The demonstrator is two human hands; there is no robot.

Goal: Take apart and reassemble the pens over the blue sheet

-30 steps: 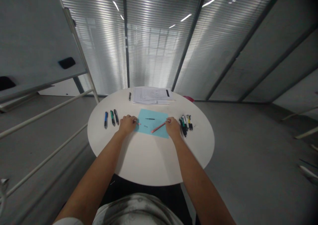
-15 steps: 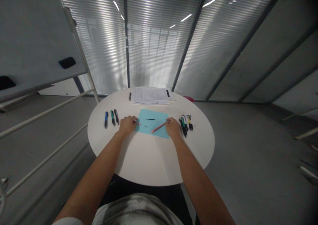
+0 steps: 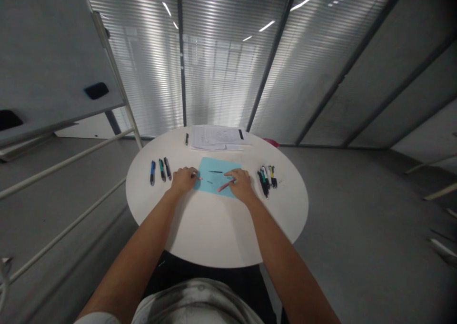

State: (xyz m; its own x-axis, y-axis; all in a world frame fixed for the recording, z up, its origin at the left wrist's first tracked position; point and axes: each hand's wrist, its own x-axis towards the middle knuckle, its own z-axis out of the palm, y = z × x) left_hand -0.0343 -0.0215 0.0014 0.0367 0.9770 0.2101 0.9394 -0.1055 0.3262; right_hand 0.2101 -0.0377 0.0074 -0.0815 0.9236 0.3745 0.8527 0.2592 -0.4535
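At the left edge of the blue sheet (image 3: pixel 207 163), my left hand (image 3: pixel 183 180) is closed in a pinch on a small pink pen part (image 3: pixel 200 178). My right hand (image 3: pixel 242 185) is over the sheet's right side, its fingers apart and pointing left. Beneath its fingers lies a pink pen barrel (image 3: pixel 223 187), the upper end hidden by the hand. A dark, thin pen refill (image 3: pixel 215 172) lies just left of the right fingertips. Between the hands, lower on the sheet, is a small spring (image 3: pixel 210 182).
The round white table (image 3: pixel 214 233) holds several pens: a blue one (image 3: pixel 152 173), a green one (image 3: pixel 162 169) and a black one (image 3: pixel 167 168) at left, a pen group (image 3: pixel 266 177) at right. Behind are papers (image 3: pixel 214 136) and another pen (image 3: pixel 186 139). A whiteboard stand (image 3: pixel 121 86) is left.
My right hand has moved left over the pink barrel, and its fingers have come off the barrel's upper end and spread. The left hand has stayed where it was.
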